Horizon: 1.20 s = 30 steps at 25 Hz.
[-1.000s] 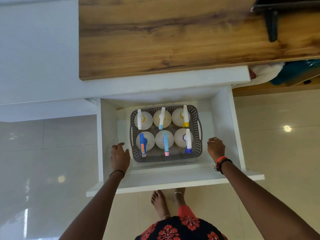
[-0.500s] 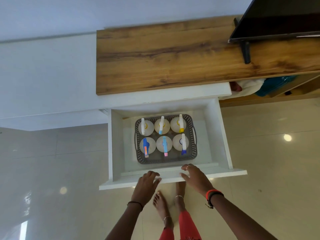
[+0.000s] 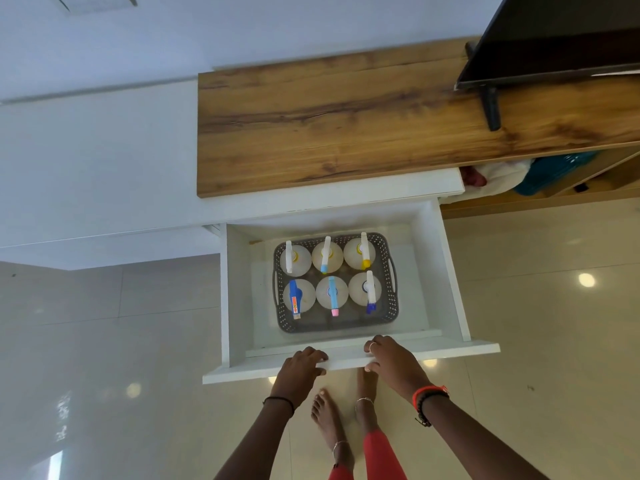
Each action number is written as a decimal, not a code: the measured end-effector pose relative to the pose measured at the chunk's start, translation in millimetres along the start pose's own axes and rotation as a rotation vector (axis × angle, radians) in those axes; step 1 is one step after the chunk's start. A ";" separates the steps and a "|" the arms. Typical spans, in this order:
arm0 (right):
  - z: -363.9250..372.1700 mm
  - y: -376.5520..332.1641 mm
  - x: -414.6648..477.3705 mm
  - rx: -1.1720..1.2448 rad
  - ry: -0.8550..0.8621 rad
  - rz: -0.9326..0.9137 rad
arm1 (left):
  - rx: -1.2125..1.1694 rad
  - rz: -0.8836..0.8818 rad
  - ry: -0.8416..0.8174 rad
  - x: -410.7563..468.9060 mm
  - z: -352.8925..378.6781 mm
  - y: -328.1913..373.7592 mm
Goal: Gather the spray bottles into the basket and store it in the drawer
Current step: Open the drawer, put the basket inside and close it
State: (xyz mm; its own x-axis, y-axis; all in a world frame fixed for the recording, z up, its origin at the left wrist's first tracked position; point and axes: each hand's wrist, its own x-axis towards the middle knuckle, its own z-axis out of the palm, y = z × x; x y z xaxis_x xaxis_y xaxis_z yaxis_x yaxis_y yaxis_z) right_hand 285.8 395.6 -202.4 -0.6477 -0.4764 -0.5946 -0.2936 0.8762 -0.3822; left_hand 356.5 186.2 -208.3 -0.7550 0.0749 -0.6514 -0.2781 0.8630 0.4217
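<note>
A grey perforated basket [image 3: 390, 308] sits inside the open white drawer [image 3: 446, 271]. It holds several pale round spray bottles [image 3: 331, 292] in two rows, with white, blue, yellow and pink nozzles. My left hand [image 3: 300, 370] and my right hand [image 3: 393, 358] both rest on the drawer's front panel [image 3: 460, 351]. Fingers curl over its top edge and the thumbs sit under it. Neither hand touches the basket.
A wooden cabinet top [image 3: 346, 126] lies above the drawer. A black TV [image 3: 554, 39] on a stand occupies its right end. White cloth [image 3: 502, 176] and a teal bundle [image 3: 554, 171] fill the open shelf on the right. My bare feet [image 3: 332, 427] stand on glossy tiles.
My hands left the sides of the basket and came back to the drawer's front panel, where the fingers now curl over its edge. The view has pulled back from the drawer.
</note>
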 end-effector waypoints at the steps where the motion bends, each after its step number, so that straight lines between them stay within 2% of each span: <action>1: -2.2 -0.6 2.0 -0.037 0.018 -0.013 | 0.000 0.001 -0.003 1.4 -0.8 -0.6; 9: -17.5 -6.6 21.1 -0.166 0.126 -0.027 | -0.022 -0.023 0.016 20.8 -20.2 1.8; 20: -56.5 -13.3 64.4 -0.090 0.235 0.122 | -0.061 -0.042 0.105 64.9 -69.4 2.6; 26: -71.5 -18.1 83.4 0.032 0.290 0.181 | -0.099 -0.014 0.194 80.7 -92.3 3.3; 28: -74.2 -20.7 87.4 0.237 0.318 0.255 | -0.172 -0.013 0.351 77.9 -94.2 3.9; 30: -75.4 -24.1 90.3 0.557 0.413 0.394 | -0.381 -0.160 0.671 71.3 -92.6 10.7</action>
State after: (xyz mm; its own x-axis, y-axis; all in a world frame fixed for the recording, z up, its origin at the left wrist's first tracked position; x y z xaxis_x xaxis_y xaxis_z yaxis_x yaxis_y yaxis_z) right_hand 181.4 336.9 -193.5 -0.8710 0.0221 -0.4907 0.3352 0.7570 -0.5609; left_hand 244.7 154.5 -191.8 -0.8520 -0.4579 -0.2538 -0.5064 0.5980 0.6213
